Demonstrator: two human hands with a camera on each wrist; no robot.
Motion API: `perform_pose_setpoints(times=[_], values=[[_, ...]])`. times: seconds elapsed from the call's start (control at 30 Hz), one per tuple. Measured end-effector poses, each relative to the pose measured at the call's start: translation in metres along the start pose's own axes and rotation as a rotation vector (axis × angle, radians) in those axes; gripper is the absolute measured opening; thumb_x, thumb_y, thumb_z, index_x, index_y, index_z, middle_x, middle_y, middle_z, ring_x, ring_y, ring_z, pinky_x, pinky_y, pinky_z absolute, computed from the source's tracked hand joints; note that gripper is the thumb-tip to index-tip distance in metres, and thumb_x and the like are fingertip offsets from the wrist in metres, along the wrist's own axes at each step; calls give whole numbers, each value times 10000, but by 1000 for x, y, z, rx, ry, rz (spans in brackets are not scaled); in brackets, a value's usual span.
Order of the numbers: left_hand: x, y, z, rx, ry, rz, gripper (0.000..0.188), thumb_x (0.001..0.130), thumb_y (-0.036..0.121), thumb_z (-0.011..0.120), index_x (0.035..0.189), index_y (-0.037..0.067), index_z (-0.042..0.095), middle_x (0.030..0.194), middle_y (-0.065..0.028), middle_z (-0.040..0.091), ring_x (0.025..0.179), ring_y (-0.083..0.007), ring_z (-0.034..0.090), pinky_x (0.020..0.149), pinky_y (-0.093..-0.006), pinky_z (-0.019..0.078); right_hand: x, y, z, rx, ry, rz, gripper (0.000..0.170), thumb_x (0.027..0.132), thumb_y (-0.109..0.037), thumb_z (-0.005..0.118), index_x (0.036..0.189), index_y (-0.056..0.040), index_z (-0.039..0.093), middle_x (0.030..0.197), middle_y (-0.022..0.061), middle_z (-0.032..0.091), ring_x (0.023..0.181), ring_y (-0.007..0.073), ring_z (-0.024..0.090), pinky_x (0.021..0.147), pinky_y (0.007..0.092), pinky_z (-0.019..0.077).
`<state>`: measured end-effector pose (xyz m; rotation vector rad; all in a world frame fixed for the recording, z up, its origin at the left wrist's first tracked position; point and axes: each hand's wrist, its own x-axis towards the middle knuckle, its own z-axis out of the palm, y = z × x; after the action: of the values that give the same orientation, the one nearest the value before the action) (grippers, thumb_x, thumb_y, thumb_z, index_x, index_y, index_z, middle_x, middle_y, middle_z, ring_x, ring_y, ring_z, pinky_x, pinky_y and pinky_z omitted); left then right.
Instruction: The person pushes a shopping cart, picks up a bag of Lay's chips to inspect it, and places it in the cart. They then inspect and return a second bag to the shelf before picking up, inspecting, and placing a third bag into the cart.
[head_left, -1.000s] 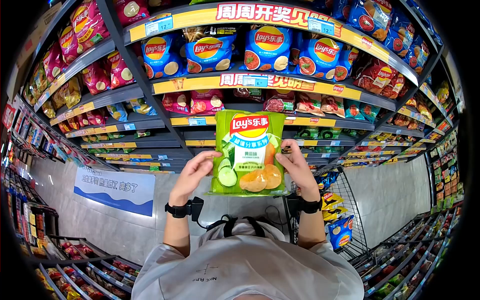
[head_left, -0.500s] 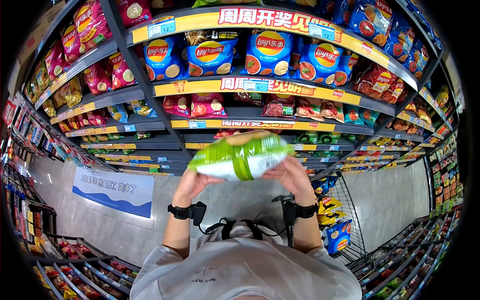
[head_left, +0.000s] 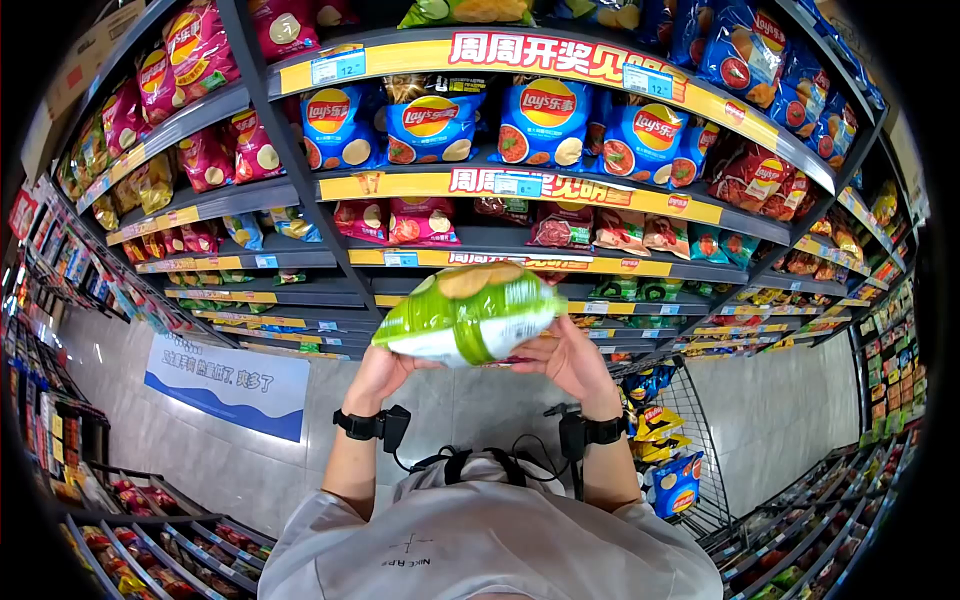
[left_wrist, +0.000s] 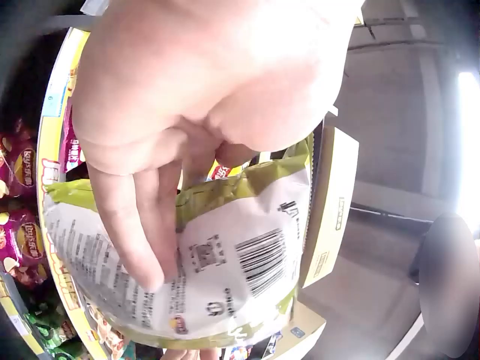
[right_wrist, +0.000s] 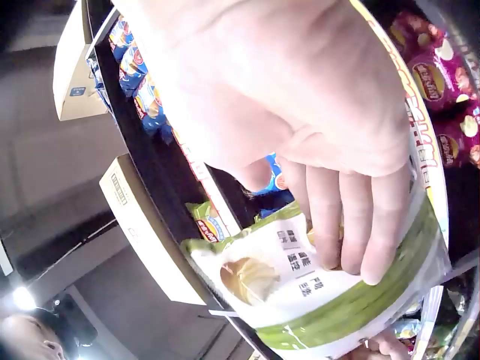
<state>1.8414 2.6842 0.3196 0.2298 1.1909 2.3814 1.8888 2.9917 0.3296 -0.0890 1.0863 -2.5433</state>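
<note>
A green bag of potato chips (head_left: 440, 312) is held up between both hands, in front of the shelves. It is tipped so that its white back panel and a green band show in the head view. The left hand (head_left: 383, 372) grips its left end; in the left wrist view the fingers lie across the printed back, near a barcode (left_wrist: 261, 262). At the other end, the right hand (head_left: 572, 365) holds the bag from below, and in the right wrist view several fingers press on the white panel beside a chip picture (right_wrist: 250, 281).
Shelves of chip bags rise ahead, with blue bags (head_left: 540, 125) and magenta bags (head_left: 205, 160) behind yellow price strips (head_left: 430, 187). A wire cart (head_left: 715, 460) holding blue and yellow bags stands at the right. A floor sign (head_left: 225, 390) lies at the left.
The bag has turned from its upright front face to a tipped pose with its back showing. Over the last half second it has shifted slightly left, still in both hands.
</note>
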Motion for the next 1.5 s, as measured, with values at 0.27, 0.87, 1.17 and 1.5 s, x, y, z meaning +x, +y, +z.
perform_pose_setpoints(times=[0.27,0.87,1.17,1.5], values=[[8,31,4,79,-103,59,488,1065,383,359,1314,-15,496,1251,-118,609,1137,-172,596,979,-327,469,1,-22,17,-111,43,-87,507,1042,-380,442,1348,20,492,1278,129,602,1115,203,608,955,334,486],[37,63,52,581,25,429,212,905,34,668,1011,50,485,964,-17,589,905,-67,559,792,-219,455,21,-39,49,-625,-109,-413,795,848,-24,728,1472,-46,237,1389,133,477,1288,225,471,1055,350,399],[72,141,121,971,-25,848,462,755,165,802,1010,63,431,942,-38,509,904,-143,508,810,-290,433,60,-155,102,-1049,57,-882,404,853,-116,718,1203,20,566,1144,114,656,1064,187,619,930,337,479],[164,257,177,999,58,1480,273,837,49,682,1010,8,474,937,-95,585,923,-186,587,863,-296,469,114,-273,186,-1405,221,-1561,178,838,-41,600,994,-20,683,1050,164,659,954,347,652,813,372,526]])
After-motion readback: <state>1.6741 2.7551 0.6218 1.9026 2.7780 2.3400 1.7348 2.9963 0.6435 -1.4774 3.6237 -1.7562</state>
